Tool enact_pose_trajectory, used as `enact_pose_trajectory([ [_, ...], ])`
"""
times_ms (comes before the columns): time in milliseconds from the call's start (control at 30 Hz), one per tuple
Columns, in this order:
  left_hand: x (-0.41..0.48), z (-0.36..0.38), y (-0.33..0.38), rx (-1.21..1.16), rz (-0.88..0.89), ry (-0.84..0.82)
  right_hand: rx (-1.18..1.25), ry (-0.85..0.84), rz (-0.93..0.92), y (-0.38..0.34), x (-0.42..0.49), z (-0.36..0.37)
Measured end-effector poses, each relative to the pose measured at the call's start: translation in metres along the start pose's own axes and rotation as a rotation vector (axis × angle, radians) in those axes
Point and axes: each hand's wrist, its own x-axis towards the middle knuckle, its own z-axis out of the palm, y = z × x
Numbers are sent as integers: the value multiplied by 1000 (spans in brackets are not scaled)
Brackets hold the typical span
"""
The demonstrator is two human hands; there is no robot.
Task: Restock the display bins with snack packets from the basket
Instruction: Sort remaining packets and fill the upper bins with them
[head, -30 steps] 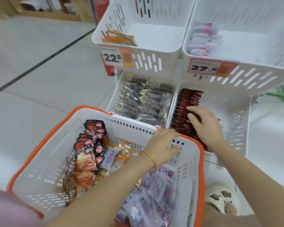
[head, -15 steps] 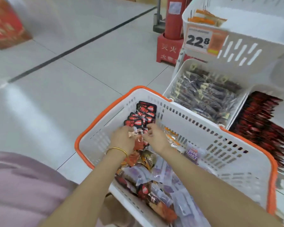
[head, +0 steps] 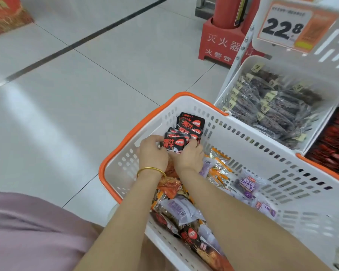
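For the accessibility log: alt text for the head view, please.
Left hand and right hand grip a stack of black-and-red snack packets inside an orange-rimmed white basket. A display bin of dark packets stands beside it, under a 22.8 price tag.

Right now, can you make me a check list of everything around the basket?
Surface: grey tiled floor with a dark line across it.
Job's things: white basket with an orange rim holds black-and-red packets, purple packets and orange packets; display bins hold dark packets and red packets.
Clutter: nothing seen.
Grippers: left hand and right hand both grip the black-and-red packets.
Cables: nothing seen.
Surroundings: price tag reading 22.8, red fire extinguisher stand, red box.
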Motion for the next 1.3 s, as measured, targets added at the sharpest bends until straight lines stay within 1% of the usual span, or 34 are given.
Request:
enact_pose_trajectory([
  [200, -2, -3, 2, -60, 9, -4, 0, 74, 25, 6, 5, 1],
  [267, -2, -3, 1, -67, 0, -2, 2, 69, 16, 7, 8, 0],
  [433, -2, -3, 0, -65, -3, -4, 136, 46, 3, 7, 14, -8],
  [533, -1, -3, 0, -74, -17, -8, 158, 5, -81, 10, 19, -9],
  [600, 0, -3, 1, -74, -18, -9, 271, -38, -137, 13, 23, -13],
  [667, 0, -2, 2, -71, -19, -12, 447, -98, -157, 16, 22, -22],
  [800, -2, -1, 5, -102, -20, 3, 778, -182, -139, 25, 19, -49],
  [967, -12, -1, 16, -112, 50, -24, 1001, -218, -106, 36, 19, -87],
  [1067, -18, 2, 22, -117, 75, -46, 1066, -254, -88, 41, 17, -102],
  [1200, -23, 2, 29, -101, 101, -37, 1042, -363, -96, 41, 12, -110],
  [1300, -25, -1, 31, -115, 101, -10, 1039, -389, -121, 37, 13, -113],
])
